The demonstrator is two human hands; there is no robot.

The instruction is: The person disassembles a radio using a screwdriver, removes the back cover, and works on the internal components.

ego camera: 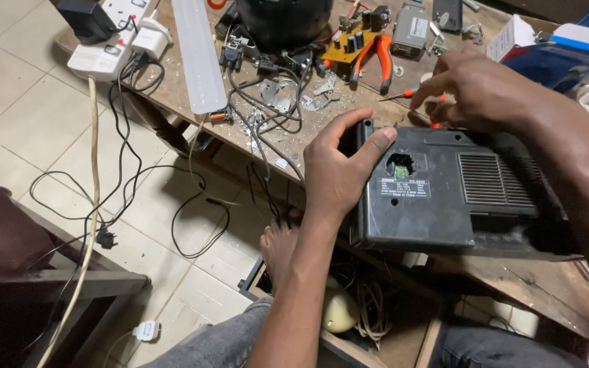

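Two hands on a dark radio case at the desk's near edge

The wooden desk [192,116] runs from the top left towards the lower right, littered with parts. At its near edge lies a dark grey plastic radio case [444,197], back side up, with a slotted grille on its right part and a small opening showing green near the middle. Part of the case overhangs the desk's edge.

The left hand [339,170] grips the case's left end, fingers curled over the far corner and the thumb laid across the back panel, pressed on the plastic beside the opening. The right hand [478,88] sits at the case's far edge, its fingers pinching a thin screwdriver with an orange handle [410,94] that points left, over the desk.

Farther back on the desk lie a long white strip [199,54], a white power strip [114,34] at the far left corner with plugs in it, orange-handled pliers [375,58], and a small yellow circuit board [349,42]. Black cables [131,177] hang off the desk's left edge onto the tiled floor [22,88]
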